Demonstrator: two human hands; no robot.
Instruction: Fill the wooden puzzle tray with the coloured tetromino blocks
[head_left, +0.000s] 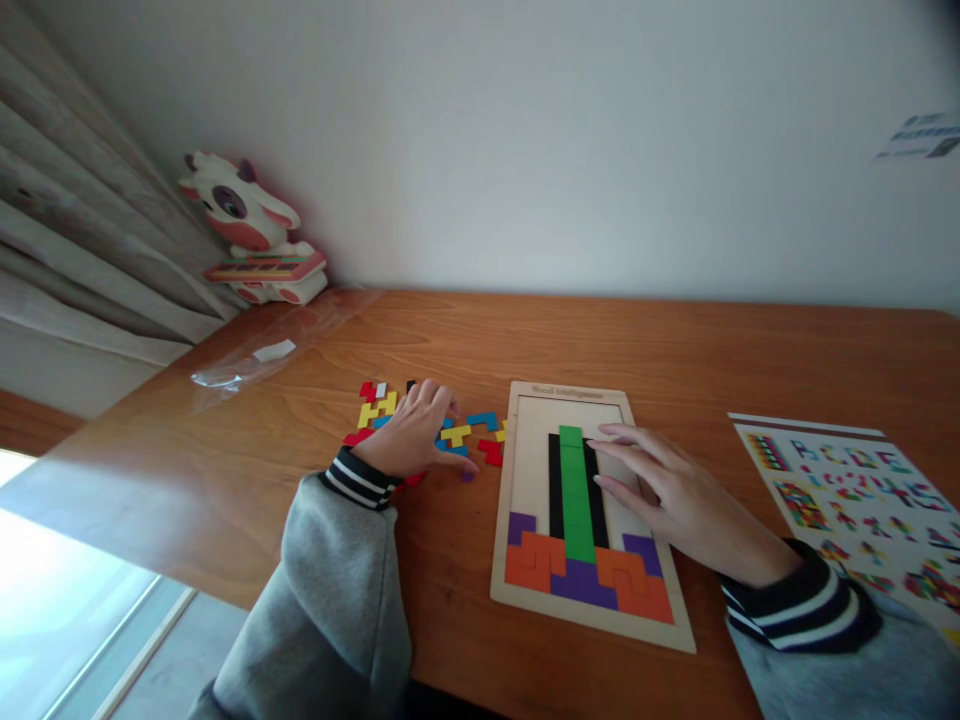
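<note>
A wooden puzzle board (525, 430) lies flat on the table. Orange pieces (536, 560) and purple pieces (585, 583) line its near end, and a green column (576, 500) stands between two black strips (556, 490). Over the board's right side, my right hand (660, 480) has its fingers apart, the fingertips beside the right black strip; no piece shows in them. To the left of the board, my left hand (420, 430) reaches over loose coloured puzzle pieces (456, 436), thumb and fingers spread. It covers part of the pile, and I see nothing held in it.
At right lies a printed pattern sheet (847, 470). A clear plastic bag (277, 350) rests at the back left, near a toy cow with a keyboard (262, 240). Behind the table (675, 350) rises a pale wall, with a curtain (90, 220) on the left.
</note>
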